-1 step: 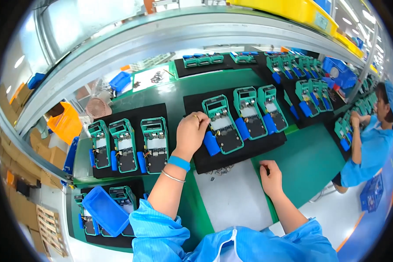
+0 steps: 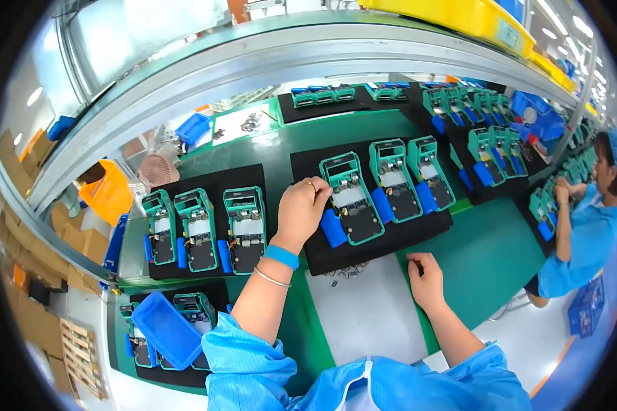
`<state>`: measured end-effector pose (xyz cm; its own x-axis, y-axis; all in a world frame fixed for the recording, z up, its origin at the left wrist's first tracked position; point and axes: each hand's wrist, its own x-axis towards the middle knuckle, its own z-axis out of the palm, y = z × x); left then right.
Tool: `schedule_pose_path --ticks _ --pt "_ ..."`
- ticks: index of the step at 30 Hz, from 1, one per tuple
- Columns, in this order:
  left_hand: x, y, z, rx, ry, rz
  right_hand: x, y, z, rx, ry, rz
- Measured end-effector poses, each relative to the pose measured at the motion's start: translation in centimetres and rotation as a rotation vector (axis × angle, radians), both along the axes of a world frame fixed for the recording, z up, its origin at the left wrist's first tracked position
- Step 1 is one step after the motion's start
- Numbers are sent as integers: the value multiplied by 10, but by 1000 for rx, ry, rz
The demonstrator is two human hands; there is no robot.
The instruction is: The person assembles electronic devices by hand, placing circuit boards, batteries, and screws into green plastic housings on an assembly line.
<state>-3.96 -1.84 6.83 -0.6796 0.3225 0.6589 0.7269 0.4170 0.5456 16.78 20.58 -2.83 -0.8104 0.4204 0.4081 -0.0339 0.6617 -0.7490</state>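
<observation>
My left hand [image 2: 299, 212] is pinched closed at the upper left rim of an opened green device housing [image 2: 363, 224], its fingertips against that edge. Whether a small part also sits in the pinch is hidden. Inside the housing show a black board, a whitish plate and small metal parts; a blue cylinder [image 2: 334, 229] lies along its left side. Two similar housings stand to its right on the same black mat [image 2: 418, 228]. My right hand [image 2: 426, 279] rests, fingers curled in, by the right edge of a grey sheet [image 2: 373, 315]; the inside of its grasp is hidden.
Small metal parts [image 2: 349, 270] lie at the sheet's top. Left, another black mat [image 2: 209, 179] bears several housings; a blue tray [image 2: 168, 331] lies tilted over more. A metal beam [image 2: 308, 51] crosses overhead. At right, a co-worker [image 2: 579, 233] handles similar units.
The whole view has shifted very slightly, so the surroundings sit a little lower and farther right. Both my hands keep their pose and place.
</observation>
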Motion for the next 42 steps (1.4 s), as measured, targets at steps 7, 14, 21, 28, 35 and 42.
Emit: schedule_pose_path --ticks 7,14,21,28,35,42 --pt "-4 6 1 -40 -79 60 -9 5 18 -112 -38 129" --pt "-1 19 10 -95 -114 126 -11 16 19 -44 -58 198" --pt "-12 8 31 -451 17 63 -10 15 20 -21 -84 249" --pt "-14 8 48 -614 80 19 -10 14 20 -19 -96 266" --pt "-17 15 59 -730 194 2 -9 15 20 11 -97 269" --pt "-18 11 38 -734 372 76 -9 16 20 -2 -77 272"
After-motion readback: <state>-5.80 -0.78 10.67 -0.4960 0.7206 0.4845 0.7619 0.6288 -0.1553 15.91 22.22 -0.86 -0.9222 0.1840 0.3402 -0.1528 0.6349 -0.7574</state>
